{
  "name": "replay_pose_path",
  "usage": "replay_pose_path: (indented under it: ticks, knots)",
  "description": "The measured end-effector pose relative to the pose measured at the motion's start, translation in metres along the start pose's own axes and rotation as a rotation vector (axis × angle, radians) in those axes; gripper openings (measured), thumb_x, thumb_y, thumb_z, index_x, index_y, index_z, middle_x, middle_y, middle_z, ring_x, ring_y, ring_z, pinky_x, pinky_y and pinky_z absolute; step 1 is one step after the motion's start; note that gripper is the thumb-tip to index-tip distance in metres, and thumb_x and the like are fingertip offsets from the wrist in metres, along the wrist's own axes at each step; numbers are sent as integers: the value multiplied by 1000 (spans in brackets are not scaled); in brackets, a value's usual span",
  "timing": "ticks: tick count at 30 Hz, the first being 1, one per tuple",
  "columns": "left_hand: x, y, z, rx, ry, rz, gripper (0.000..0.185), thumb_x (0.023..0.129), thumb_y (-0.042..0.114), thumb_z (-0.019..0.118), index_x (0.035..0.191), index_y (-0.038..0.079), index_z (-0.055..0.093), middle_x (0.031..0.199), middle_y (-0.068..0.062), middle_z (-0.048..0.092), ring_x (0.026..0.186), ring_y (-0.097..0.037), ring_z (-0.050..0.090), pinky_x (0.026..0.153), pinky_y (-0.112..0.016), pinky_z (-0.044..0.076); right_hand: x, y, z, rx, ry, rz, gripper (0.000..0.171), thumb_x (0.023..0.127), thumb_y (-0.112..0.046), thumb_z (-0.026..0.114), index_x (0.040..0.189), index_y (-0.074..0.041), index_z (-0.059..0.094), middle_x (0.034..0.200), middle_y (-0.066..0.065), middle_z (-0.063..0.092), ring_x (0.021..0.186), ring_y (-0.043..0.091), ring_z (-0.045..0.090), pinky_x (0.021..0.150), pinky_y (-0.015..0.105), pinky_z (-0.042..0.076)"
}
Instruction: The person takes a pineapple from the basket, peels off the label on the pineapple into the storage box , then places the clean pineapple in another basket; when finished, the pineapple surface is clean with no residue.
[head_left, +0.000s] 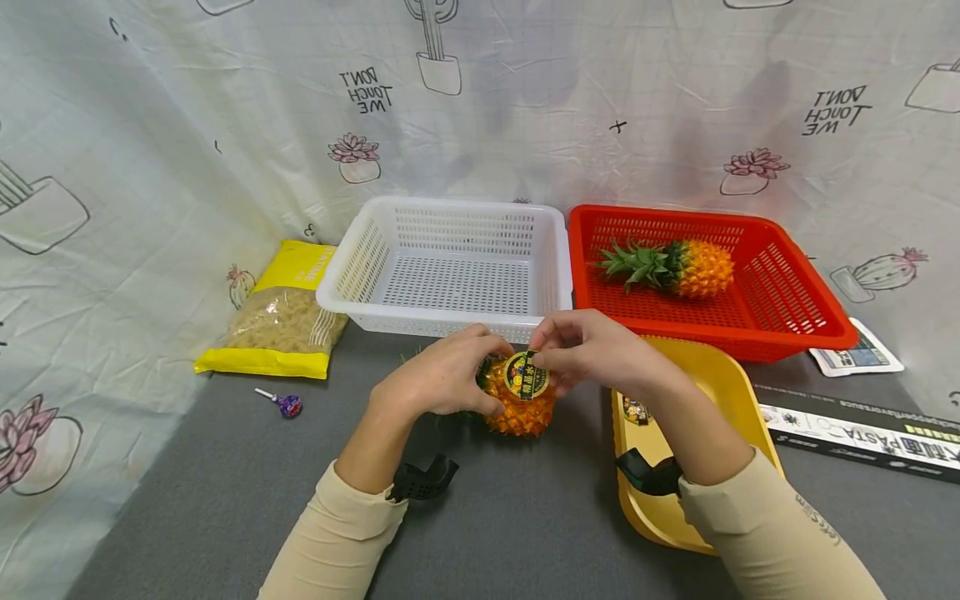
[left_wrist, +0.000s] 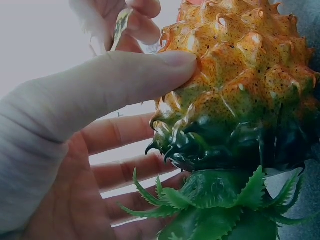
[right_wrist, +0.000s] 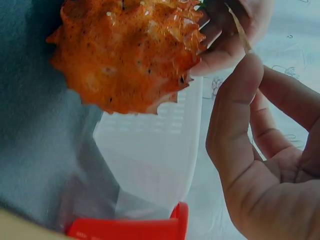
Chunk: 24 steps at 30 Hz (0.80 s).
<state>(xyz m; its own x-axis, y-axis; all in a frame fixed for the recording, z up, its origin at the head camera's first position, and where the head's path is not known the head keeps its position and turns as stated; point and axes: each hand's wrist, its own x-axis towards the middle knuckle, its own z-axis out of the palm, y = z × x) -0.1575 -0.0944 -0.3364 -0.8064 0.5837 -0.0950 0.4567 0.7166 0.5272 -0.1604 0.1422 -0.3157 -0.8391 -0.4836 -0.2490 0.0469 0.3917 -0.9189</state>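
Observation:
An orange toy pineapple point(head_left: 519, 418) with a green crown lies on its side on the grey table. My left hand point(head_left: 442, 375) grips it around its green end, thumb against the knobbly skin and fingers on the far side, as the left wrist view shows. Between the thumb and forefinger of my right hand point(head_left: 596, 350) is pinched the edge of a black and gold round label point(head_left: 527, 375). The label stands away from the pineapple in the right wrist view, where it is seen edge-on point(right_wrist: 239, 27).
Behind are a white basket point(head_left: 450, 321) and a red basket point(head_left: 780, 337) holding another pineapple point(head_left: 701, 268). A yellow tray point(head_left: 738, 400) with a label point(head_left: 637, 411) lies right, beside a pasta box point(head_left: 862, 433) and white packet point(head_left: 862, 350). Left are a yellow bag point(head_left: 277, 321) and lollipop point(head_left: 288, 406).

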Motion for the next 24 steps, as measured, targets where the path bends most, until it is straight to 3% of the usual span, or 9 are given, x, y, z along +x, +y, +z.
replay_pose_path:
  ticks: [9, 24]
  knots:
    - [2, 2, -1, 23, -11, -11, 63, 77, 26, 90, 134, 15, 65, 131, -1, 59, 115, -20, 58, 102, -42, 50, -16, 3, -21, -4, -17, 6, 24, 97, -15, 70, 113, 1, 62, 90, 15, 62, 73, 27, 66, 70, 38, 63]
    - [-1, 1, -1, 30, -20, -20, 64, 80, 27, 88, 138, 17, 63, 135, -2, 58, 120, -22, 57, 104, -43, 49, -47, 23, -58, 2, 16, 62, 25, 99, -19, 69, 114, -1, 60, 92, 11, 60, 85, 29, 67, 76, 44, 62]
